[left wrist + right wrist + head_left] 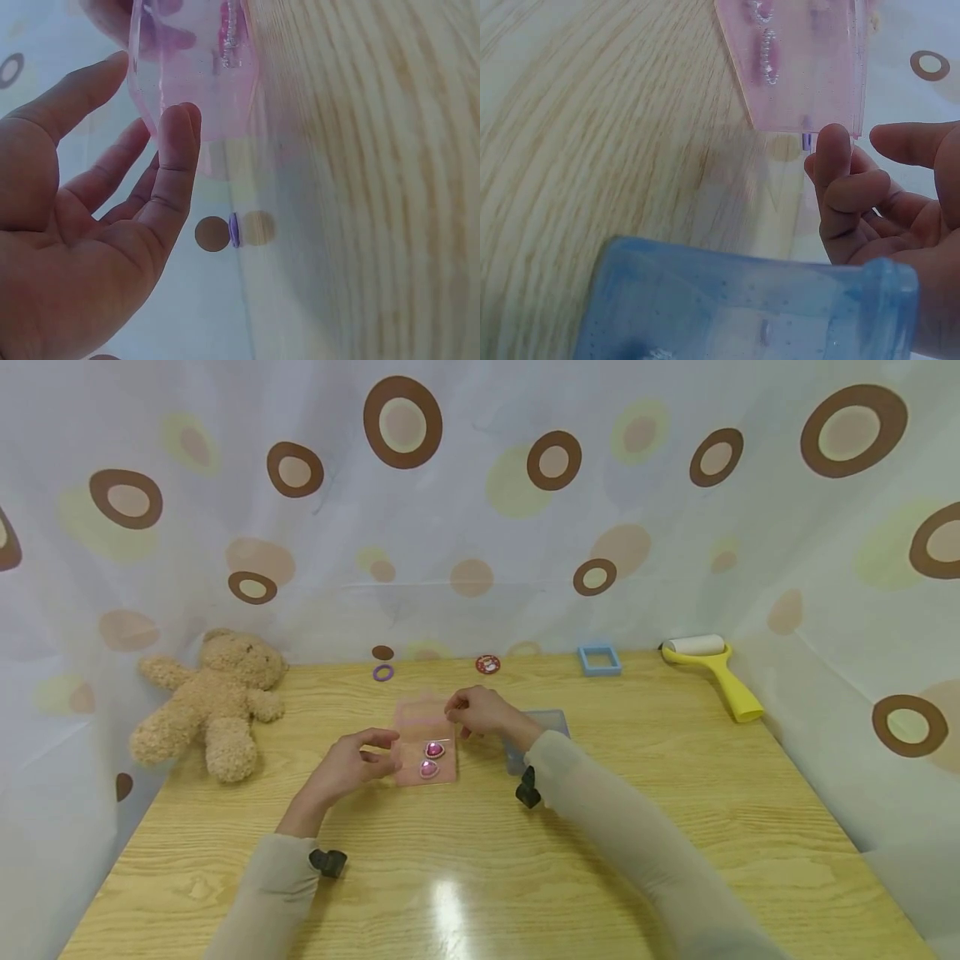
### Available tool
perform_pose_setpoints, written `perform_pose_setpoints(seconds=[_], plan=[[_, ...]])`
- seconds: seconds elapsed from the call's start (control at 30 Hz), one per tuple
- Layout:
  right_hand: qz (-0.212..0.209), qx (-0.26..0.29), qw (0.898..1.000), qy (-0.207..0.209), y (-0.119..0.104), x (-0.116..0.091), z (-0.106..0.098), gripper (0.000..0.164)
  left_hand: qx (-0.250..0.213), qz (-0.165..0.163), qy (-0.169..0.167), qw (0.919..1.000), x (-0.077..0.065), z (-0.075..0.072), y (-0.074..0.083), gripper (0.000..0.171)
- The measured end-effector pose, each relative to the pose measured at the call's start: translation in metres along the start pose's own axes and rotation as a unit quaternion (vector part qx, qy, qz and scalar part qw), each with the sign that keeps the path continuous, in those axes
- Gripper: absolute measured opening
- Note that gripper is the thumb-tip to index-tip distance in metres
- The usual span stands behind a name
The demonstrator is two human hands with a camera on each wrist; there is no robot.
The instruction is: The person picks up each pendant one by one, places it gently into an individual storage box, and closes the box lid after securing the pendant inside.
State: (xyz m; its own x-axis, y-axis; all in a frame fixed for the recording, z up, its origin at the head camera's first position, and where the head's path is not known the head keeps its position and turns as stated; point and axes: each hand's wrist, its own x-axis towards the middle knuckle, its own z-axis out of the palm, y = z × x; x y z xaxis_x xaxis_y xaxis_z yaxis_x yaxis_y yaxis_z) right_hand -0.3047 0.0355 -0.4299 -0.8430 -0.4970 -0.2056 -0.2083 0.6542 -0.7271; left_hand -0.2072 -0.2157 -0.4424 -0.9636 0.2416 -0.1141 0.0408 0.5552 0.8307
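A see-through pink plastic case (444, 772) lies on the table, with its lid (420, 720) at the far side. Two pink heart-shaped gems (435, 749) with beaded rims show in its near half. My left hand (352, 768) is at the case's left edge, thumb and fingers spread apart around its side in the left wrist view. At the right side of the lid is my right hand (483, 712), its thumb and forefinger apart by the case's corner. Whether the fingertips touch the plastic is hard to tell. A see-through blue box (705, 285) stands beside my right wrist, partly hidden by it in the head view.
A teddy bear (225, 702) sits at the left. Along the back lie a purple ring (383, 666), a round red badge (487, 664) and a light blue square frame (599, 672). A lint roller (716, 670) with a yellow handle lies at the right, near the patterned curtain (472, 527).
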Motion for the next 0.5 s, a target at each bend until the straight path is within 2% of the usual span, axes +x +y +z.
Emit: perform_pose_setpoints(seconds=[0.23, 0.5], plan=[[-0.003, 0.014, 1.0, 0.01, 0.0011, -0.0019, -0.0028, 0.03, 0.004, -0.016, -0.001, 0.9999, 0.0014, -0.0002, 0.0006, 0.052], [-0.036, 0.046, 0.997, 0.044, 0.002, -0.0029, -0.0049, 0.031, 0.007, -0.02, -0.001, 0.9998, 0.002, 0.0, 0.0003, 0.051]])
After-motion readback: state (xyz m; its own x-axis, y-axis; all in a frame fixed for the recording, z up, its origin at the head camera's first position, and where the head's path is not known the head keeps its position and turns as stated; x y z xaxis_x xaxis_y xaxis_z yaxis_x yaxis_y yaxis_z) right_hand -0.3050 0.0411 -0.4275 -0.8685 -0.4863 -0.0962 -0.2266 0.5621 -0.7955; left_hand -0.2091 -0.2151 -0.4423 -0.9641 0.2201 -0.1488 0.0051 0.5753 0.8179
